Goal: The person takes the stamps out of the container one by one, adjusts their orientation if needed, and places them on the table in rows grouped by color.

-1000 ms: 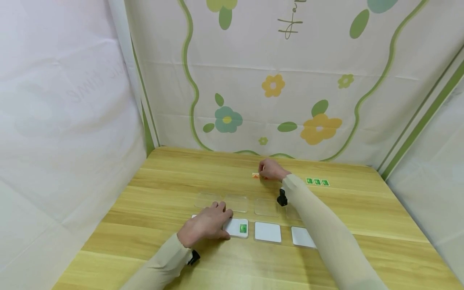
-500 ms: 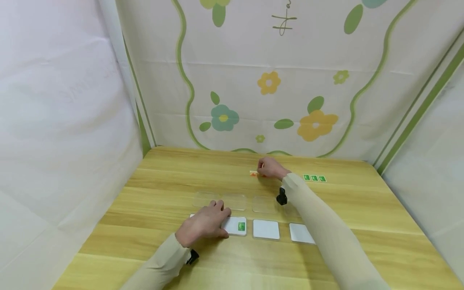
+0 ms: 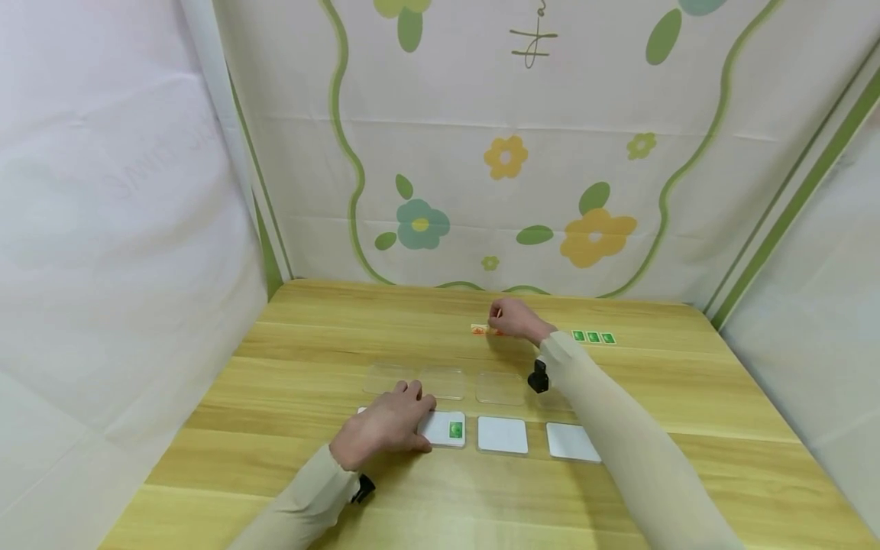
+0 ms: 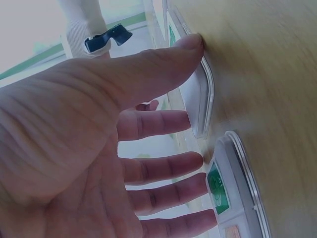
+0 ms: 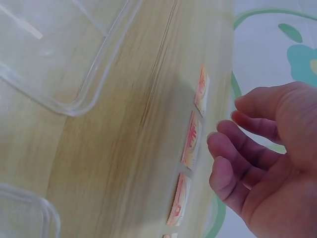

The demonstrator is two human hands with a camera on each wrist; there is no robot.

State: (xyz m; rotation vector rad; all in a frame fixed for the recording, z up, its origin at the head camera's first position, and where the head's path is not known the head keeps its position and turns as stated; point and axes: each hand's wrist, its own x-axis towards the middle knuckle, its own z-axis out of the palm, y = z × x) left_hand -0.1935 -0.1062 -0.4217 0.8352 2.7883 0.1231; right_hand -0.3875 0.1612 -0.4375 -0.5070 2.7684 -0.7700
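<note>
My left hand rests low over the left end of a row of white cards in shallow clear cases. In the left wrist view, its thumb lies at the near edge of one case, and the index fingertip touches its side. Its other fingers reach a neighbouring case with a green stamp. The second case also bears a green stamp. My right hand hovers at a row of small orange stamps, fingers bent, thumb and fingertips apart, with nothing visible between them.
Two more white cards in cases continue the row to the right. Behind it lie several transparent lids, one partly under the right forearm. Three green stamps lie at the back right. A flowered cloth hangs behind the table.
The head view has shifted slightly, so the table's things appear a little further left. Both hands keep nearly the same places over the case and the orange stamps.
</note>
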